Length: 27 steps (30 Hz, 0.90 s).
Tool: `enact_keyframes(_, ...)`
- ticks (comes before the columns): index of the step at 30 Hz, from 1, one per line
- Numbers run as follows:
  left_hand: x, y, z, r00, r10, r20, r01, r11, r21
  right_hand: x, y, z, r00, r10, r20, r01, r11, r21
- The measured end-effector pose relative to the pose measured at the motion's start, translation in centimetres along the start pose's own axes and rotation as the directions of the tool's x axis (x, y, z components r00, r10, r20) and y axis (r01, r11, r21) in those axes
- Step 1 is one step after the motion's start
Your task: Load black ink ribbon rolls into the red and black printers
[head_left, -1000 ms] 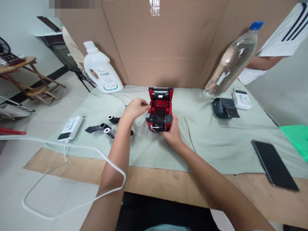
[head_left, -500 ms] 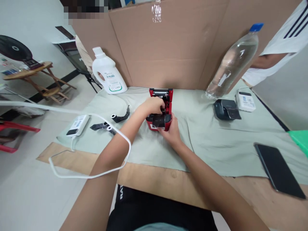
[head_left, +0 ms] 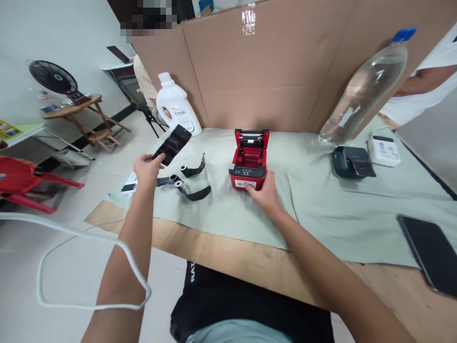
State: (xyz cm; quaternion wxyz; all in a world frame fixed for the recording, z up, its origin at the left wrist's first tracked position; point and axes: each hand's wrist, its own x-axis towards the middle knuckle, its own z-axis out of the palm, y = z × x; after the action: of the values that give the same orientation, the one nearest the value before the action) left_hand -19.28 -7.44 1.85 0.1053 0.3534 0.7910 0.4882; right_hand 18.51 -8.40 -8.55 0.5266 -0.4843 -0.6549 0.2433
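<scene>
My left hand (head_left: pixel 148 167) is raised over the left part of the cloth, its fingers closed on a black paper roll (head_left: pixel 173 144). The wide, shiny dark strip of the roll points up and to the right; its core is hidden by my fingers. My right hand (head_left: pixel 264 193) grips the front right corner of a small red and black receipt printer (head_left: pixel 249 166), thumb on the white label at its front. The printer's lid stands up, and its red paper bay shows nothing inside. Between my hands lie several small rolls (head_left: pixel 178 183) with curled black tails.
A white jug (head_left: pixel 177 107) and a tilted water bottle (head_left: pixel 367 93) stand before a cardboard panel (head_left: pixel 264 62). At right lie a dark printer (head_left: pixel 352 162), a white device (head_left: pixel 384 149) and a phone (head_left: pixel 430 252). A white cable (head_left: pixel 89 233) loops across my left arm. Other people sit beyond.
My left hand has come out of the printer and moved left, taking the black paper roll with it. My right hand keeps hold of the printer. The view has shifted left.
</scene>
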Motion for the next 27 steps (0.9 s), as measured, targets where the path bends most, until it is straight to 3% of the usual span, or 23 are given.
enact_keyframes(3,-0.1,-2.7,-1.2,0.993,-0.065,-0.096,0.072,0.995,0.074,0.0,-0.1,-0.1,1.000,0.000,0.003,0.000,1.000,0.000)
enact_keyframes(5,-0.6,-3.2,-1.4,0.992,-0.033,-0.124,0.058,0.977,0.204,0.0,-0.2,-0.1,1.000,-0.002,0.006,0.002,1.000,0.003)
enact_keyframes(9,-2.5,-1.7,-1.3,0.993,0.069,-0.098,-0.021,0.903,0.429,0.0,-0.3,-0.1,1.000,0.008,0.012,-0.008,1.000,0.003)
enact_keyframes(16,-4.8,1.2,0.1,0.998,0.058,0.011,-0.052,0.773,0.632,0.0,-0.1,0.0,1.000,-0.005,0.004,0.005,1.000,-0.004)
enact_keyframes(20,-5.4,1.4,1.0,0.994,0.079,0.070,-0.106,0.719,0.687,0.0,-0.2,-0.1,1.000,-0.013,0.007,0.013,1.000,0.000)
enact_keyframes(27,-5.7,1.5,1.0,0.992,0.123,0.000,-0.088,0.706,0.703,0.1,-0.6,-0.3,1.000,-0.017,0.020,0.017,1.000,0.000)
